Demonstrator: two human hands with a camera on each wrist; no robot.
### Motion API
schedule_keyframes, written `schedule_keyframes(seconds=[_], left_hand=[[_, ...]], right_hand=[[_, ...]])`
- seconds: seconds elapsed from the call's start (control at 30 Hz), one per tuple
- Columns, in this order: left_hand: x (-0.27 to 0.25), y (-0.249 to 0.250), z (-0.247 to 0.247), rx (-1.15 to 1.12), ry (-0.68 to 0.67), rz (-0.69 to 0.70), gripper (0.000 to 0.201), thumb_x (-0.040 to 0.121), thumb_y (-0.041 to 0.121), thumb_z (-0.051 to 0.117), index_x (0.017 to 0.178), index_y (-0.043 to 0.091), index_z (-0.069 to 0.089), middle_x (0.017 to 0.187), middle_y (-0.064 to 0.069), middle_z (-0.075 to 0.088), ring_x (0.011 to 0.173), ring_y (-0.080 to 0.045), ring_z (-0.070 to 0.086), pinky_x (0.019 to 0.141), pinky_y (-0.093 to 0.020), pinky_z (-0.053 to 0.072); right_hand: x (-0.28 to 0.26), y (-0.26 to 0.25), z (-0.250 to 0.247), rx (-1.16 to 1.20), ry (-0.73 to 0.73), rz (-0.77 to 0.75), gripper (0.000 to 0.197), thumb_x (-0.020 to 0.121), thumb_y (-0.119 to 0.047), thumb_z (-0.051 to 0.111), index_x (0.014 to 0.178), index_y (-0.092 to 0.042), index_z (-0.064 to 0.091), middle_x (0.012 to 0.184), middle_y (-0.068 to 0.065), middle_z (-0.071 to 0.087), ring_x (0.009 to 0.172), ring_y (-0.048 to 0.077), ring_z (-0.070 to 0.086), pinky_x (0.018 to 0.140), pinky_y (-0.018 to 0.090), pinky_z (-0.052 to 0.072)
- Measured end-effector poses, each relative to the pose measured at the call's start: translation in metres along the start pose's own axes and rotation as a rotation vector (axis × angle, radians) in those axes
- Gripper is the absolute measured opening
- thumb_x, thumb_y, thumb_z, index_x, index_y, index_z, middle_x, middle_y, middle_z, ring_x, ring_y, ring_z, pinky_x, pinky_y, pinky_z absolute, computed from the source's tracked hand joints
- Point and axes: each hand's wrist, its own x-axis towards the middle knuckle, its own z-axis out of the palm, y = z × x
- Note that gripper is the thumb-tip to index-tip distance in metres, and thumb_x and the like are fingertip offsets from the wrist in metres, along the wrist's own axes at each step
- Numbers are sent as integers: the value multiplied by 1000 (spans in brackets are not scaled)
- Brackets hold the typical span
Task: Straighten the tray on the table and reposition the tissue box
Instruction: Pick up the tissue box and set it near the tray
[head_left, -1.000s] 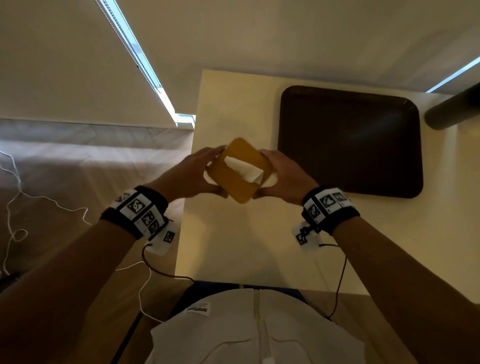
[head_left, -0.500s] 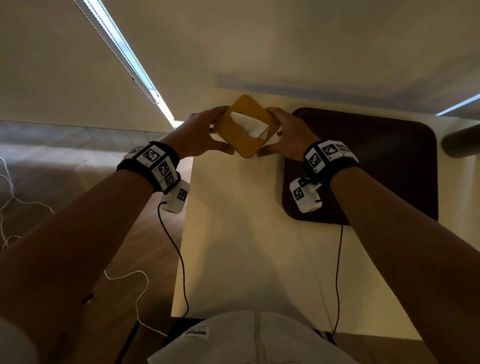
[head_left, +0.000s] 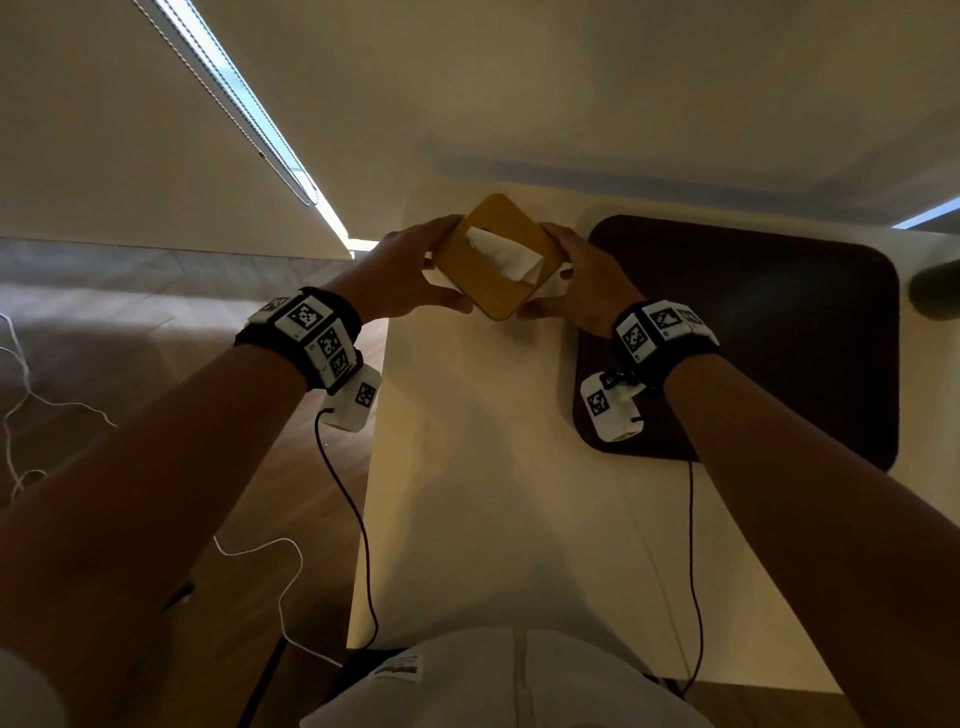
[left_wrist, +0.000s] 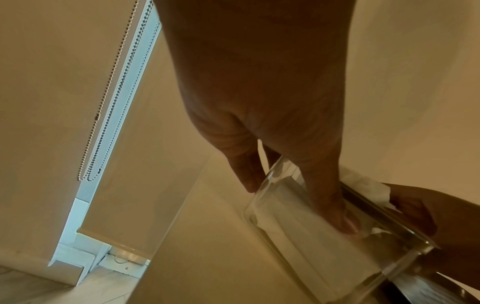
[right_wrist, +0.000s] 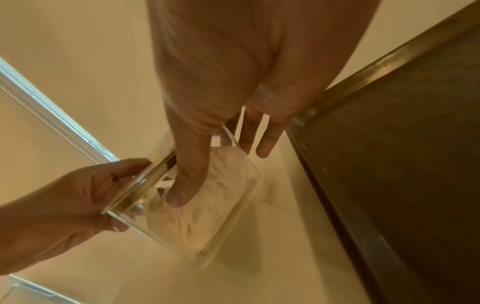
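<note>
The tissue box (head_left: 493, 296) has a yellow lid, clear walls (right_wrist: 228, 209) and a white tissue sticking out. It is turned cornerwise near the table's far left corner, apparently just above the tabletop (head_left: 493, 493). My left hand (head_left: 415, 270) grips its left side, thumb on the clear wall (left_wrist: 335, 209). My right hand (head_left: 576, 275) grips the right side, thumb across the wall (right_wrist: 192, 164). The dark brown tray (head_left: 779, 338) lies flat to the right of the box, and my right forearm crosses over its near left corner.
The table's left edge (head_left: 384, 415) runs just below my left wrist, with wooden floor and loose cables (head_left: 31, 415) beyond. A grey cylinder (head_left: 935, 291) sits at the far right. A window blind with a bead chain (left_wrist: 109, 102) hangs behind the table.
Both hands carried the tissue box away from me, from the table's middle left to its far left corner beside the tray. In the last half second it barely moved.
</note>
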Motion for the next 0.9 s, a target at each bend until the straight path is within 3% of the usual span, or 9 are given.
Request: schedule_keyframes(seconds=[0.07, 0.23, 0.43, 0.53, 0.67, 0.77, 0.8, 0.9], left_hand=[[1, -3, -1, 11, -4, -1, 107, 63, 34, 90, 154, 18, 34, 144, -6, 53, 125, -18, 54, 96, -18, 45], [7, -8, -10, 43, -78, -22, 125, 61, 29, 91, 160, 21, 16, 157, -6, 40, 133, -15, 45, 106, -31, 40], [13, 0, -12, 49, -131, -3, 111, 65, 28, 91, 157, 26, 28, 149, -5, 51, 127, -19, 51, 105, -34, 44], [8, 1, -9, 9, -116, 24, 112, 59, 48, 85, 156, 28, 31, 145, -3, 54, 129, -22, 54, 105, -37, 48], [1, 0, -3, 6, -21, 6, 106, 68, 32, 89, 157, 24, 30, 142, -6, 57, 125, -16, 56, 101, -28, 50], [-4, -2, 8, -55, 79, 2, 104, 72, 26, 88, 157, 23, 30, 138, -3, 59, 120, -10, 56, 84, -3, 47], [-5, -3, 12, -87, 111, 0, 102, 73, 24, 88, 157, 23, 30, 136, -2, 60, 119, -9, 56, 81, 0, 45], [-8, 0, 21, -135, 174, 7, 98, 76, 21, 86, 157, 24, 30, 129, 5, 61, 115, -5, 58, 79, 1, 44]], right_hand=[[-4, 2, 4, 39, 25, 43, 111, 61, -33, 92, 150, -19, 26, 147, 4, 42, 127, 19, 44, 106, 46, 42], [-25, 6, 37, 112, 99, 217, 139, 53, -45, 93, 154, -22, 1, 160, 4, 18, 145, 23, 23, 115, 49, 30], [-34, -8, 86, 310, 302, 244, 131, 50, -61, 85, 151, -34, 6, 155, 2, 28, 138, 24, 37, 108, 51, 40], [-31, -12, 87, 363, 359, 208, 123, 52, -54, 85, 149, -32, 14, 147, -1, 39, 131, 21, 46, 104, 48, 45], [-26, -12, 64, 413, 244, 137, 115, 63, -23, 91, 150, -25, 16, 128, -12, 48, 115, 6, 50, 95, 24, 48], [-15, -9, 38, 355, 100, 110, 124, 62, -27, 92, 154, -26, 8, 145, -3, 44, 128, 15, 48, 104, 37, 46], [-11, -9, 30, 337, 58, 107, 126, 63, -26, 92, 154, -27, 6, 149, 0, 42, 131, 17, 47, 106, 39, 45], [1, -9, 10, 282, -50, 79, 122, 68, -14, 88, 155, -20, 2, 150, 3, 41, 131, 15, 46, 99, 19, 47]])
